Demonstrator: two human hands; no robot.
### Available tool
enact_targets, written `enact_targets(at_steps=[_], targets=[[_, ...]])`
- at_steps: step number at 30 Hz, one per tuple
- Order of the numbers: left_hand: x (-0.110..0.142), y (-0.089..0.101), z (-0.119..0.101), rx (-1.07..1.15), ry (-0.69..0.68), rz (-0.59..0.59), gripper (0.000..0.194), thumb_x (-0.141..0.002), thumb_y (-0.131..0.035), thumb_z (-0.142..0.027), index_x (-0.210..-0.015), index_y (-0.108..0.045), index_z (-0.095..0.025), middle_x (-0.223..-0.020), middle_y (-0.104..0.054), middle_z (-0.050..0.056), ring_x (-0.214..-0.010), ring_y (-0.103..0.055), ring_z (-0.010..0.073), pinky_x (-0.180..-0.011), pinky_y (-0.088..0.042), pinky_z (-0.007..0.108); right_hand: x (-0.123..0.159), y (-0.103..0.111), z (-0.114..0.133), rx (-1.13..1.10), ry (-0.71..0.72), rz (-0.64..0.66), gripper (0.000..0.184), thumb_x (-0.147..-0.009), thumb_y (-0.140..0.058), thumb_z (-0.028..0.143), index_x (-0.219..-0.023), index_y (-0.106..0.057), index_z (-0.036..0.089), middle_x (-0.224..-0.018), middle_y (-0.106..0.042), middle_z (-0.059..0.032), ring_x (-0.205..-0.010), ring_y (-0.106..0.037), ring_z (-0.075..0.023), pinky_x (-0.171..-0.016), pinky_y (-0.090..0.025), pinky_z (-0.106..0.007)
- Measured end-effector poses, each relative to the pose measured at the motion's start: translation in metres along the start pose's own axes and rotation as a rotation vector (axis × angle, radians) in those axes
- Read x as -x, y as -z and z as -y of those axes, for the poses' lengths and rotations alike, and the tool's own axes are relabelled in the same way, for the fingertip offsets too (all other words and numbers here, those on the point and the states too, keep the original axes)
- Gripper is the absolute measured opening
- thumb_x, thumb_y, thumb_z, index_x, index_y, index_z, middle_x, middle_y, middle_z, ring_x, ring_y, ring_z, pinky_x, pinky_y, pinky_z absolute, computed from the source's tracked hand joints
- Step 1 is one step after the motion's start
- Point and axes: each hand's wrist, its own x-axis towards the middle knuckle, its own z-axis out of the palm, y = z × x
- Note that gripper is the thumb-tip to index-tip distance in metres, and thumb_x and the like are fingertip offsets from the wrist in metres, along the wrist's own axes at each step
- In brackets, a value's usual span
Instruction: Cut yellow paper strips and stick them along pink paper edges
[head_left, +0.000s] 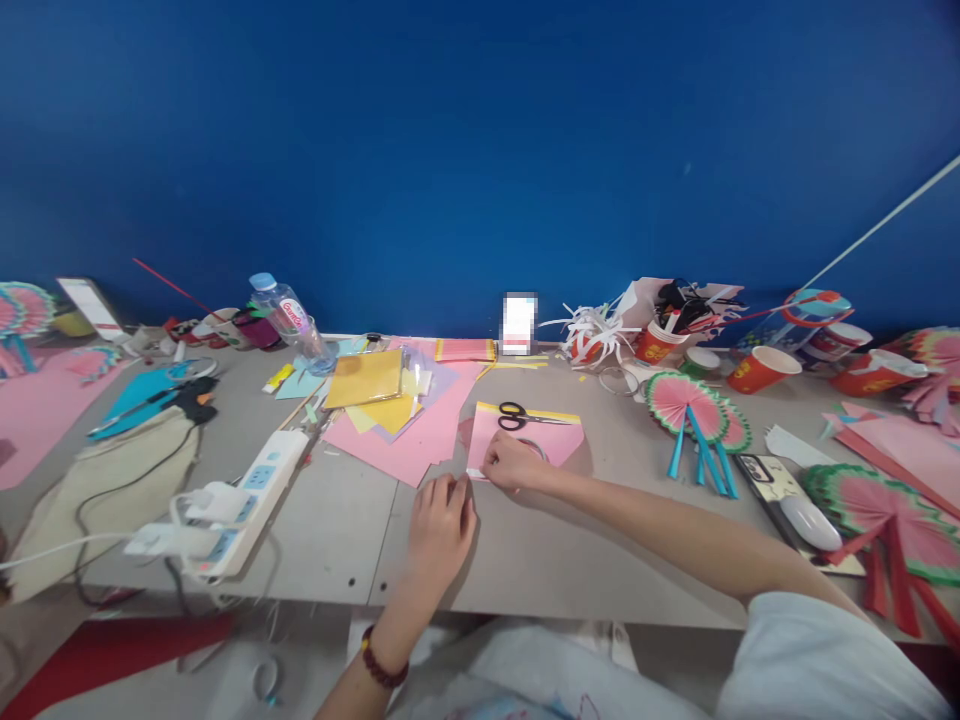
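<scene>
A sheet of pink paper (pixel 559 437) with a yellow strip along its far edge lies on the table before me. Black-handled scissors (pixel 514 416) rest across that far edge. My right hand (pixel 512 462) is over the paper's near left part, its fingers bent and pressed together; what they pinch is hidden. A ring-shaped thing, perhaps a tape roll (pixel 537 449), shows partly behind this hand. Just off the paper's near left corner, my left hand (pixel 442 525) rests with curled fingers, close to the right one. Whatever is under its fingertips cannot be made out.
To the left are more pink paper (pixel 431 455), yellow packets (pixel 365 378), a leaning bottle (pixel 289 315) and a power strip (pixel 259 495). Watermelon-coloured paper fans (pixel 679 402), red paper cups (pixel 763 370) and a mouse (pixel 810 522) lie right. A phone (pixel 518 325) stands against the blue wall.
</scene>
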Motion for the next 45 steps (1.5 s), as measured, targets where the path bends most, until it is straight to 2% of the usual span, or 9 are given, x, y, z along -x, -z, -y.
enact_targets(at_steps=[3, 8, 12, 16, 25, 30, 35, 42, 45], targets=[[-0.002, 0.001, -0.001, -0.021, -0.003, 0.036, 0.033, -0.088, -0.047, -0.018, -0.119, -0.058, -0.014, -0.098, -0.056, 0.012, -0.091, -0.051, 0.0249, -0.08, -0.045, 0.04, -0.001, -0.001, -0.002, -0.045, 0.043, 0.037, 0.008, -0.073, -0.064, 0.023, -0.078, -0.063, 0.016, -0.063, -0.061, 0.0, -0.048, -0.056, -0.0102, -0.042, -0.036, -0.018], [-0.004, 0.004, -0.003, -0.063, -0.029, 0.083, 0.036, -0.089, -0.046, -0.019, -0.124, -0.055, -0.015, -0.102, -0.055, 0.012, -0.094, -0.049, 0.026, -0.08, -0.044, 0.04, -0.003, -0.004, -0.005, -0.03, 0.054, 0.01, 0.011, -0.073, -0.064, 0.024, -0.08, -0.064, 0.016, -0.082, -0.064, -0.0031, -0.048, -0.056, -0.0081, -0.04, -0.036, -0.018], [-0.006, 0.006, -0.006, -0.121, -0.023, 0.124, 0.036, -0.09, -0.044, -0.02, -0.124, -0.055, -0.015, -0.104, -0.055, 0.012, -0.094, -0.05, 0.0258, -0.08, -0.044, 0.041, -0.001, -0.001, -0.008, 0.003, 0.17, -0.021, 0.013, -0.075, -0.061, 0.028, -0.071, -0.064, 0.015, -0.097, -0.064, -0.0045, -0.049, -0.054, -0.0052, -0.04, -0.037, -0.017], [-0.007, 0.007, -0.008, -0.176, -0.027, 0.152, 0.036, -0.09, -0.044, -0.019, -0.123, -0.056, -0.014, -0.105, -0.056, 0.012, -0.094, -0.05, 0.0257, -0.08, -0.044, 0.04, 0.005, 0.008, -0.008, 0.032, 0.212, 0.044, 0.02, -0.078, -0.06, 0.033, -0.068, -0.065, 0.016, -0.087, -0.065, -0.0016, -0.046, -0.053, -0.0044, -0.044, -0.04, -0.016], [-0.007, 0.008, -0.009, -0.213, -0.034, 0.167, 0.036, -0.089, -0.046, -0.018, -0.123, -0.056, -0.012, -0.109, -0.057, 0.013, -0.096, -0.051, 0.0263, -0.08, -0.044, 0.04, 0.01, 0.017, -0.006, 0.111, 0.239, 0.061, 0.018, -0.072, -0.065, 0.029, -0.088, -0.067, 0.019, -0.106, -0.06, -0.0042, -0.06, -0.057, -0.0077, -0.045, -0.038, -0.018], [-0.006, 0.006, -0.009, -0.198, -0.017, 0.164, 0.036, -0.089, -0.046, -0.018, -0.122, -0.056, -0.013, -0.108, -0.057, 0.013, -0.096, -0.051, 0.0259, -0.08, -0.045, 0.041, 0.013, 0.022, -0.007, 0.091, 0.252, 0.079, 0.035, -0.074, -0.062, 0.026, -0.108, -0.058, 0.021, -0.1, -0.061, -0.0031, -0.062, -0.055, -0.0094, -0.045, -0.035, -0.018], [-0.006, 0.005, -0.009, -0.199, -0.019, 0.147, 0.036, -0.088, -0.046, -0.017, -0.123, -0.056, -0.013, -0.108, -0.057, 0.013, -0.097, -0.051, 0.0261, -0.08, -0.045, 0.041, 0.017, 0.025, -0.007, 0.177, 0.268, 0.089, 0.015, -0.079, -0.057, 0.029, -0.088, -0.063, 0.018, -0.106, -0.057, -0.0046, -0.056, -0.05, -0.0063, -0.047, -0.032, -0.02], [-0.006, 0.006, -0.009, -0.173, -0.016, 0.143, 0.036, -0.088, -0.047, -0.016, -0.122, -0.057, -0.013, -0.106, -0.057, 0.013, -0.096, -0.052, 0.0268, -0.079, -0.045, 0.041, 0.019, 0.018, -0.01, 0.261, 0.29, -0.046, 0.016, -0.084, -0.054, 0.03, -0.083, -0.065, 0.019, -0.104, -0.056, -0.004, -0.076, -0.056, -0.0117, -0.06, -0.035, -0.023], [-0.006, 0.005, -0.009, -0.158, -0.013, 0.13, 0.035, -0.088, -0.046, -0.016, -0.121, -0.057, -0.014, -0.106, -0.057, 0.013, -0.095, -0.052, 0.0269, -0.078, -0.046, 0.041, 0.02, 0.016, -0.009, 0.311, 0.28, -0.055, 0.017, -0.085, -0.051, 0.028, -0.083, -0.066, 0.019, -0.108, -0.054, -0.0046, -0.079, -0.057, -0.0122, -0.062, -0.035, -0.023]])
